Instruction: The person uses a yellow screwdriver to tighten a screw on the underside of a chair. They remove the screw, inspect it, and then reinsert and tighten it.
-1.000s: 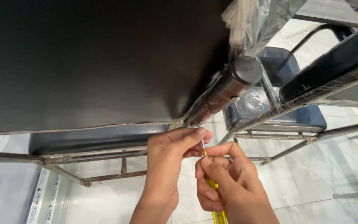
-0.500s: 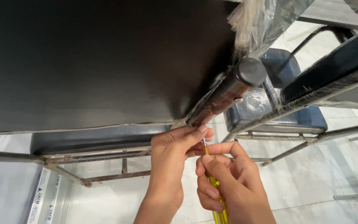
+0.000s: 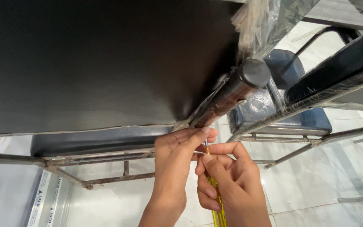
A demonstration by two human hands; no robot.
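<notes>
1. Yellow, clear-plastic-handled screwdriver (image 3: pixel 215 201) stands upright in the head view, its metal tip at the underside of the large black seat panel (image 3: pixel 85 63), just below the dark capped metal tube leg (image 3: pixel 236 90).
2. The right hand (image 3: pixel 227 185) has its fingers closed round the handle, forefinger laid along the shaft, probably to steer it.
3. The left hand (image 3: pixel 177 159) pinches the shaft near the tip, seemingly steadying it.
4. Count: one screwdriver, two hands, one blue padded chair (image 3: pixel 286 113) behind.
</notes>
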